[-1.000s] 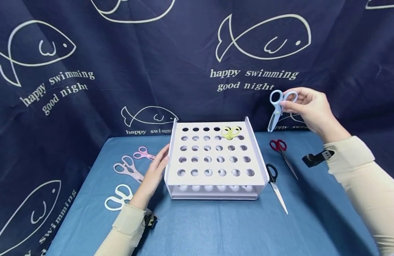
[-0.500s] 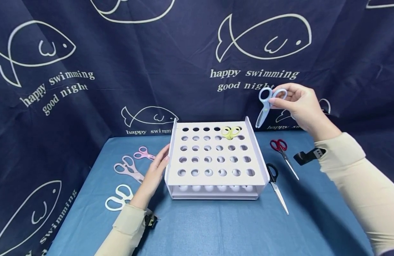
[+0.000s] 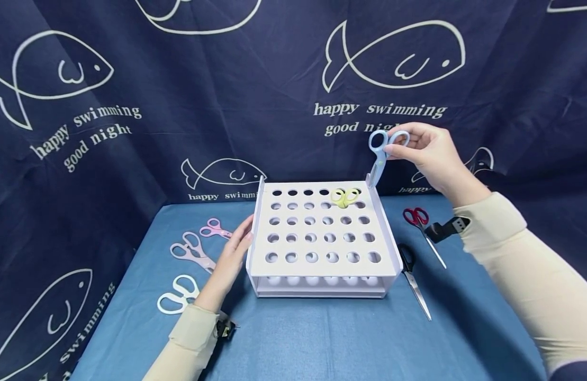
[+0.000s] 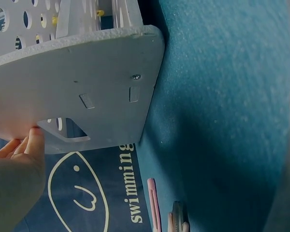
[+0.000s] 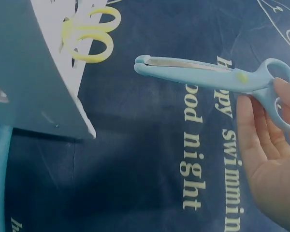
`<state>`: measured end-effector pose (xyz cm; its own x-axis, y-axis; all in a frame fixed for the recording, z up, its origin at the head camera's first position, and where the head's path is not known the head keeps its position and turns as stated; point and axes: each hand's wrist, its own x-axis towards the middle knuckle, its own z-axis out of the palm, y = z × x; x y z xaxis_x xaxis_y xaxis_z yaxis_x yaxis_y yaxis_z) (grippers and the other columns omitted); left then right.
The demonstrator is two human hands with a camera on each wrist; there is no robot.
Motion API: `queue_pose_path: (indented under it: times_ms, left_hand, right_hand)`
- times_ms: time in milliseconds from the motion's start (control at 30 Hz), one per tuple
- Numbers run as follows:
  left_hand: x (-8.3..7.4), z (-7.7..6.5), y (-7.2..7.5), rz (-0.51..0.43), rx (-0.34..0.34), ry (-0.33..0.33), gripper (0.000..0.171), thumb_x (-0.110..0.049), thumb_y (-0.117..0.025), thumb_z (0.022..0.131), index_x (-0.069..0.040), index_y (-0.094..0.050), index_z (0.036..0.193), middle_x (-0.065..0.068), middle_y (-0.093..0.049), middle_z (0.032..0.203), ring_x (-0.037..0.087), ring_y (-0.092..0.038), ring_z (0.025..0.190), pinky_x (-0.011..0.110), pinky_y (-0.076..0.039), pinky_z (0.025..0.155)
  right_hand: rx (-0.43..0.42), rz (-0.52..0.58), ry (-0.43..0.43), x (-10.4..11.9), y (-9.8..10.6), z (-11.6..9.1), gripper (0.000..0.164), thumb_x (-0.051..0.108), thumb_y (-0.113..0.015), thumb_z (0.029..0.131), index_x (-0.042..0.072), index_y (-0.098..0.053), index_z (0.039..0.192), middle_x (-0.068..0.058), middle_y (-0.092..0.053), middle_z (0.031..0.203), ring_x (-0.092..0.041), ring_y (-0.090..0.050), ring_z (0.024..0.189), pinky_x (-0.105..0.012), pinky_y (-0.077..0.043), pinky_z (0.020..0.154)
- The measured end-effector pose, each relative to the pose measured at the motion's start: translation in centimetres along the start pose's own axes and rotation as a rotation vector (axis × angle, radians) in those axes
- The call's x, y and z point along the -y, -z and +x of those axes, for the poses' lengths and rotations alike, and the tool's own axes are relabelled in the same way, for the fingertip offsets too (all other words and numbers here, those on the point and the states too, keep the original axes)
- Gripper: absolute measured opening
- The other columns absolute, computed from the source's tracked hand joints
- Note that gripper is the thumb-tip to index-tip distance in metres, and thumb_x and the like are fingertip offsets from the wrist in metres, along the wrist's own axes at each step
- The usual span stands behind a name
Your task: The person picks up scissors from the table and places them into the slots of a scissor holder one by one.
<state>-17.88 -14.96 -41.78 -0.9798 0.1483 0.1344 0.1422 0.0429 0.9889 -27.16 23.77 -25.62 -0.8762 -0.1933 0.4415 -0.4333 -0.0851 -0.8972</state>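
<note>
My right hand pinches light blue scissors by one handle loop, blades pointing down, above the far right corner of a white rack with rows of round holes. In the right wrist view, the blades look closed and stand apart from the rack's side panel. Yellow-green scissors sit upright in a back-row hole, only their handles showing above the top. Against the rack's left side rests my left hand; the left wrist view has its fingertips touching the panel beside a cutout.
Left of the rack lie pink scissors, pale pink scissors and white-handled scissors, partly behind the left arm. On the right are red-handled scissors and black-handled scissors. A dark blue fish-print cloth hangs behind.
My right hand has carried the light blue scissors leftward, from right of the rack to above its far right corner. The left hand and the rack stay in place.
</note>
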Motion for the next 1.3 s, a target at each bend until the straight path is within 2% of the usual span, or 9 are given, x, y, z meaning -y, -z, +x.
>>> queue_pose_path:
  times_ms: [233,400,700,967,1167,1300]
  left_hand:
    - [0.0,0.1,-0.1,-0.002,-0.002,-0.010,0.051,-0.025,-0.040,0.105,-0.011,-0.029,0.152,0.010,-0.031,0.157,0.021,-0.028,0.144,0.037,-0.024,0.118]
    - [0.0,0.1,-0.1,-0.016,-0.002,-0.016,0.050,-0.024,-0.040,0.105,-0.011,-0.029,0.152,0.009,-0.031,0.157,0.021,-0.028,0.143,0.036,-0.024,0.118]
    - [0.2,0.2,-0.1,-0.003,-0.008,-0.023,0.051,-0.026,-0.041,0.104,-0.011,-0.030,0.152,0.010,-0.031,0.157,0.022,-0.029,0.144,0.038,-0.024,0.118]
    - [0.3,0.5,0.1,0.009,-0.008,-0.027,0.051,-0.026,-0.042,0.104,-0.012,-0.031,0.152,0.009,-0.033,0.156,0.021,-0.030,0.143,0.037,-0.024,0.118]
    - [0.4,0.6,0.1,0.019,0.003,-0.022,0.051,-0.027,-0.042,0.104,-0.013,-0.030,0.152,0.009,-0.032,0.156,0.022,-0.030,0.143,0.040,-0.025,0.118]
    - [0.3,0.7,0.0,0.024,0.002,-0.021,0.050,-0.027,-0.042,0.105,-0.014,-0.031,0.152,0.007,-0.033,0.156,0.021,-0.031,0.143,0.039,-0.025,0.118]
  right_hand:
    - [0.000,-0.072,-0.038,-0.2,-1.5,0.7,0.022,-0.004,-0.076,0.079,0.000,-0.070,0.099,0.002,-0.068,0.077,-0.009,-0.064,0.069,-0.017,-0.056,0.070]
    - [0.035,-0.081,-0.050,-0.8,-2.7,1.4,0.021,-0.004,-0.076,0.079,0.002,-0.071,0.098,0.003,-0.067,0.076,-0.006,-0.063,0.070,-0.017,-0.056,0.071]
    - [0.097,-0.250,-0.061,-1.7,-4.5,2.4,0.022,0.007,-0.078,0.080,0.005,-0.071,0.101,0.006,-0.064,0.076,-0.006,-0.062,0.070,-0.017,-0.055,0.070]
    - [0.112,-0.218,-0.076,-2.3,-6.1,3.5,0.018,0.005,-0.078,0.080,0.006,-0.072,0.097,0.005,-0.068,0.074,-0.007,-0.066,0.071,-0.021,-0.057,0.073]
    - [0.127,-0.149,-0.083,-3.1,-6.8,4.2,0.016,-0.001,-0.076,0.080,0.004,-0.072,0.095,0.003,-0.067,0.073,-0.008,-0.066,0.070,-0.025,-0.059,0.075]
    - [0.116,-0.123,-0.121,-3.8,-7.3,4.5,0.017,-0.001,-0.076,0.080,0.005,-0.072,0.095,0.003,-0.068,0.073,-0.008,-0.068,0.072,-0.025,-0.059,0.076]
